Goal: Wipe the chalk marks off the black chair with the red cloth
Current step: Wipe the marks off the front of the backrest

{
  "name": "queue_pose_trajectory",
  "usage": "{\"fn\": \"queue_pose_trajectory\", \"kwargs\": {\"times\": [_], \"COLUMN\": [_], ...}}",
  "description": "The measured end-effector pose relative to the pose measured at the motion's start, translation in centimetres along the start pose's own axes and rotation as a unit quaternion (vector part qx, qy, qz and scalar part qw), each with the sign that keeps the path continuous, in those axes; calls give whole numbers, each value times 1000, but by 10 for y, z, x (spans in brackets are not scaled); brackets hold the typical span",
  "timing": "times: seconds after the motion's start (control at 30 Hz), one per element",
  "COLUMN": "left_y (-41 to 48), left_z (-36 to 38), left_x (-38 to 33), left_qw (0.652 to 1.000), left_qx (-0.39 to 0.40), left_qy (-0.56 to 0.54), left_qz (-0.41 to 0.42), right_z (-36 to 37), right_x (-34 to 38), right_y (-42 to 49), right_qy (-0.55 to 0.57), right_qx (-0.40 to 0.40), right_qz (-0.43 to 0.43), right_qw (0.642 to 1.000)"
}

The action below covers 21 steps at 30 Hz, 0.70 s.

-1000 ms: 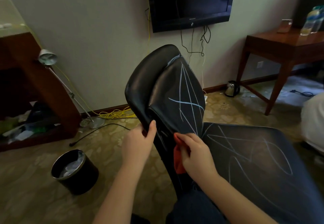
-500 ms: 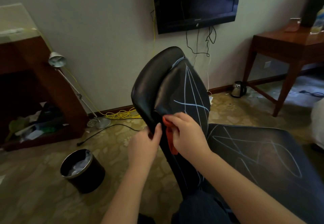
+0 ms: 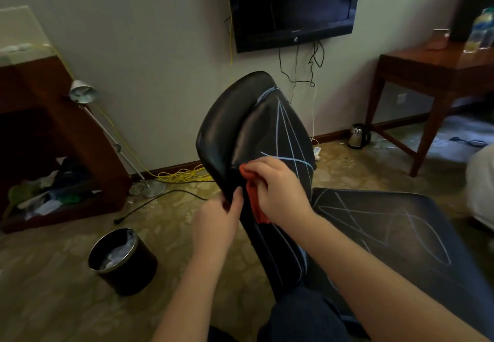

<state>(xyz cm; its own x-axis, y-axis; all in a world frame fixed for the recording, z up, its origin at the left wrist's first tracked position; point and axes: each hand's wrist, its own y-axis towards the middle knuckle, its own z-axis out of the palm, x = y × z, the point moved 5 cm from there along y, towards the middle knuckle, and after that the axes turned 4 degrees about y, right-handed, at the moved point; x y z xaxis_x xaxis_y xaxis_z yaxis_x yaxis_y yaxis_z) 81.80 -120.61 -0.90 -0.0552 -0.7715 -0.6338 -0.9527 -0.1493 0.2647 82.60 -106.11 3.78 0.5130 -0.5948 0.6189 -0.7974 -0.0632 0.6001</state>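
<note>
The backrest of the black padded leather chair (image 3: 230,127) rises up and away from both hands. Its pale blue chalk lines (image 3: 278,127) run lengthwise just above the right hand (image 3: 280,192), so the stroke likely goes upward. That hand grips the crumpled red cloth (image 3: 254,202) against the backrest; the left hand (image 3: 216,224), beside it, pinches the backrest's edge.

Hotel-style room.
Wall TV (image 3: 292,4), carpet (image 3: 53,301), wooden desk (image 3: 433,69), kettle (image 3: 359,136) and bin (image 3: 123,261) on the floor.
</note>
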Motion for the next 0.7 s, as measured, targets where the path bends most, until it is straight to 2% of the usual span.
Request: {"fn": "queue_pose_trajectory", "kwargs": {"times": [0.2, 0.33, 0.5, 0.63, 0.7], "left_y": [-2, -3, -4, -2, 0], "left_z": [-3, 0, 1, 0, 0], "left_x": [-4, -3, -3, 2, 3], "left_qw": [1000, 1000, 1000, 1000, 1000], "left_qx": [-3, -5, -1, 1, 0], "left_qy": [1, 1, -19, -25, -11], "left_qz": [14, 15, 12, -1, 2], "right_z": [6, -9, -26, 2, 10], "right_x": [-37, -42, 4, 14, 4], "right_y": [-50, -47, 11, 15, -1], "right_qy": [-97, -119, -10, -14, -24], "right_qx": [51, 118, 17, 2, -10], "right_qz": [39, 72, 17, -36, -33], "right_qw": [993, 983, 1000, 999, 999]}}
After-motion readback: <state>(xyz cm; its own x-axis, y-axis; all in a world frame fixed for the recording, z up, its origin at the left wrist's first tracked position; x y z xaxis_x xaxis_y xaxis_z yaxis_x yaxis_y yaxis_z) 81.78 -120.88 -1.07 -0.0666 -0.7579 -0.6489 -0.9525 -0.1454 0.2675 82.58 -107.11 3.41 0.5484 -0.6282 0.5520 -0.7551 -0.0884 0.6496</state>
